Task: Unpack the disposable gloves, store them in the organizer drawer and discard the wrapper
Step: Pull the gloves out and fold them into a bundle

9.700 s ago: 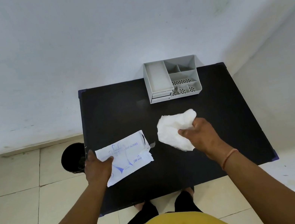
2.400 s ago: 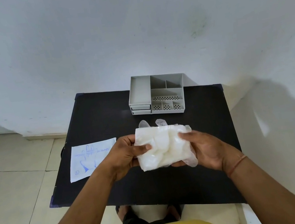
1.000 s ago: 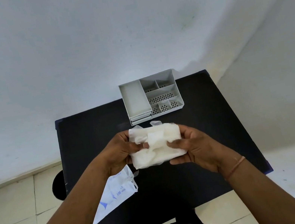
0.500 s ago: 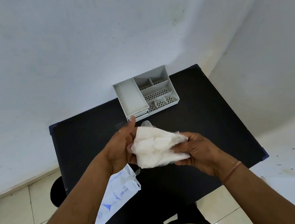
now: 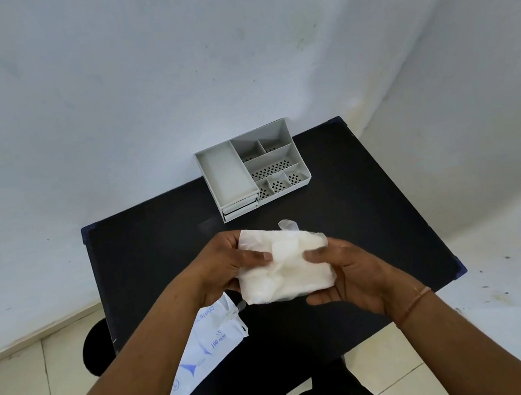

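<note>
- A black counter is seen against a pale wall, with tiled floor showing to its left and near side.
- A grey organizer is placed at the counter's far edge, by the wall (several perforated compartments on its right part, one long tray on its left, and shut drawers at the near end of the tray).
- A blue-printed white wrapper is laid flat at the counter's near left edge, partly hidden under the left forearm.
- A folded white stack of disposable gloves is held above the counter's middle, well apart from the organizer.
- The stack is gripped at its left end by the left hand, thumb on top.
- The right end is clasped by the right hand, fingers curled beneath.
</note>
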### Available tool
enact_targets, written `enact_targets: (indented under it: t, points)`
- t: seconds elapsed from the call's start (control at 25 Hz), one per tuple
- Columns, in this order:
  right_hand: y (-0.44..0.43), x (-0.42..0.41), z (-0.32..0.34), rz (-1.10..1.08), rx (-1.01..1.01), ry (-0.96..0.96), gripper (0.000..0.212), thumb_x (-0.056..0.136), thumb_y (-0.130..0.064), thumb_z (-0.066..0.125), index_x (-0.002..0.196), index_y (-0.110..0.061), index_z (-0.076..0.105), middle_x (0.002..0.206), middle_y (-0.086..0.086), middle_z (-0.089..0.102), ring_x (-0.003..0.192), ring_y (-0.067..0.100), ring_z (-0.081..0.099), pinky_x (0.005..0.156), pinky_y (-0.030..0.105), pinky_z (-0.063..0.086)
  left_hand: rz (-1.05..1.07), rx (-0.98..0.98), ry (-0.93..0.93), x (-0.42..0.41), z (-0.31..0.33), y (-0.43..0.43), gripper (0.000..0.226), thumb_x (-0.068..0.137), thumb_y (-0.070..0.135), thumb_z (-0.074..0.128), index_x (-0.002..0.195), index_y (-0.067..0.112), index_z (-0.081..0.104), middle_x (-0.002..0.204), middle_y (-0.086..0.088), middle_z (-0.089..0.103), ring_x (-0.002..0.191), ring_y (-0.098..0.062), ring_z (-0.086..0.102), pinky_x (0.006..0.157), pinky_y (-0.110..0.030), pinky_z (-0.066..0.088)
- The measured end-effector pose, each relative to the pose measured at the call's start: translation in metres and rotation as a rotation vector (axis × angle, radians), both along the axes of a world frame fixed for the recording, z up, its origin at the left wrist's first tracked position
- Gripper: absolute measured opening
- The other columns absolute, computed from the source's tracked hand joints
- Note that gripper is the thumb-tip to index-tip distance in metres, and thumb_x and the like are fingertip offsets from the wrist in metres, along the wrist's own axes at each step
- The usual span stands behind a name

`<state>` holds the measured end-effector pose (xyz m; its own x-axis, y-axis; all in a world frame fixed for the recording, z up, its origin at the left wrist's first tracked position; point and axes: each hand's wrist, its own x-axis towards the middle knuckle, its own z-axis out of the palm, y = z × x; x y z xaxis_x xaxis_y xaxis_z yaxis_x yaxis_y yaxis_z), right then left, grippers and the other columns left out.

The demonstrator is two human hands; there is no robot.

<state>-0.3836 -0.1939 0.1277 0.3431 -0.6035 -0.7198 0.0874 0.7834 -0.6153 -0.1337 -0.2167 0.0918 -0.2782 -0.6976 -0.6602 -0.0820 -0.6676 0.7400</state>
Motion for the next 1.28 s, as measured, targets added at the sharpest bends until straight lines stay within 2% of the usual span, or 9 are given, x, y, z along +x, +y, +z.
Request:
enact_targets:
  t: [0.16, 0.28, 0.4, 0.56, 0.68, 0.88, 1.04, 1.16, 1.28]
  points:
    - [-0.003, 0.003, -0.001, 0.038, 0.063, -0.080, 0.044, 0.092, -0.053, 0.061, 0.129, -0.031, 0.072, 0.122, 0.010, 0.079, 0.106, 0.035, 0.076, 0.071, 0.044, 0.066, -0.109, -0.052, -0.066, 0.002, 0.000, -0.008, 0.033, 0.084, 0.005, 0.088, 0.114, 0.016, 0.081, 0.106, -0.008, 0.086, 0.097, -0.029, 0.083, 0.092, -0.064, 0.064]
    - [0.000, 0.012, -0.008, 0.045, -0.022, 0.030, 0.030, 0.095, -0.030, 0.071, 0.125, -0.037, 0.074, 0.119, 0.007, 0.080, 0.095, 0.025, 0.078, 0.064, 0.039, 0.066, -0.220, -0.071, -0.083, 0.004, -0.002, -0.017, 0.034, 0.084, 0.005, 0.089, 0.114, 0.018, 0.083, 0.110, -0.010, 0.085, 0.103, -0.032, 0.081, 0.094, -0.061, 0.063]
    - [0.004, 0.016, -0.016, -0.009, -0.068, 0.093, 0.038, 0.094, -0.020, 0.076, 0.130, -0.033, 0.073, 0.125, 0.012, 0.077, 0.090, 0.022, 0.079, 0.061, 0.037, 0.064, -0.238, -0.047, -0.097, 0.002, -0.003, -0.027, 0.036, 0.082, 0.005, 0.090, 0.115, 0.017, 0.083, 0.114, -0.012, 0.084, 0.108, -0.034, 0.080, 0.097, -0.066, 0.061]
    - [0.001, 0.010, -0.016, -0.027, 0.091, 0.000, 0.041, 0.090, -0.055, 0.066, 0.123, -0.033, 0.078, 0.123, 0.010, 0.079, 0.098, 0.028, 0.077, 0.066, 0.038, 0.062, -0.275, -0.066, -0.136, -0.003, -0.003, -0.034, 0.034, 0.081, 0.006, 0.091, 0.110, 0.022, 0.083, 0.109, -0.010, 0.085, 0.103, -0.031, 0.082, 0.092, -0.065, 0.063]
    - [-0.009, 0.001, -0.022, -0.011, 0.214, 0.000, 0.059, 0.089, -0.075, 0.057, 0.116, -0.029, 0.082, 0.124, 0.009, 0.079, 0.105, 0.030, 0.074, 0.069, 0.038, 0.060, -0.289, -0.067, -0.141, -0.008, -0.006, -0.037, 0.038, 0.080, 0.008, 0.092, 0.115, 0.020, 0.082, 0.112, -0.010, 0.084, 0.106, -0.032, 0.081, 0.093, -0.066, 0.062]
    - [-0.008, -0.007, -0.029, -0.006, 0.131, 0.148, 0.049, 0.086, -0.036, 0.081, 0.130, -0.016, 0.071, 0.120, 0.013, 0.080, 0.092, 0.024, 0.078, 0.064, 0.036, 0.061, -0.291, -0.048, -0.151, -0.025, -0.009, -0.039, 0.036, 0.081, 0.007, 0.091, 0.113, 0.018, 0.080, 0.108, -0.009, 0.085, 0.101, -0.030, 0.082, 0.086, -0.060, 0.066]
    - [-0.005, -0.013, -0.037, -0.097, 0.102, 0.130, 0.030, 0.088, -0.018, 0.083, 0.116, -0.015, 0.073, 0.090, 0.003, 0.084, 0.077, 0.019, 0.080, 0.061, 0.034, 0.063, -0.282, 0.008, -0.131, -0.032, -0.007, -0.044, 0.031, 0.085, 0.005, 0.087, 0.110, 0.021, 0.079, 0.106, -0.005, 0.085, 0.095, -0.024, 0.083, 0.078, -0.049, 0.068]
    - [-0.004, -0.014, -0.045, -0.195, 0.092, 0.091, 0.036, 0.086, -0.018, 0.085, 0.120, -0.016, 0.073, 0.097, 0.006, 0.084, 0.080, 0.020, 0.080, 0.060, 0.033, 0.062, -0.174, 0.087, -0.016, -0.031, -0.008, -0.046, 0.031, 0.094, 0.040, 0.078, 0.120, 0.023, 0.079, 0.113, -0.009, 0.083, 0.105, -0.033, 0.079, 0.093, -0.057, 0.064]
    - [-0.001, -0.015, -0.051, -0.384, 0.103, -0.013, 0.047, 0.077, -0.020, 0.087, 0.121, -0.016, 0.072, 0.106, 0.010, 0.083, 0.076, 0.019, 0.080, 0.052, 0.029, 0.059, 0.124, 0.213, 0.064, -0.028, -0.025, -0.057, 0.062, 0.095, 0.071, 0.059, 0.127, 0.021, 0.077, 0.093, -0.005, 0.080, 0.080, -0.024, 0.075, 0.076, -0.043, 0.063]
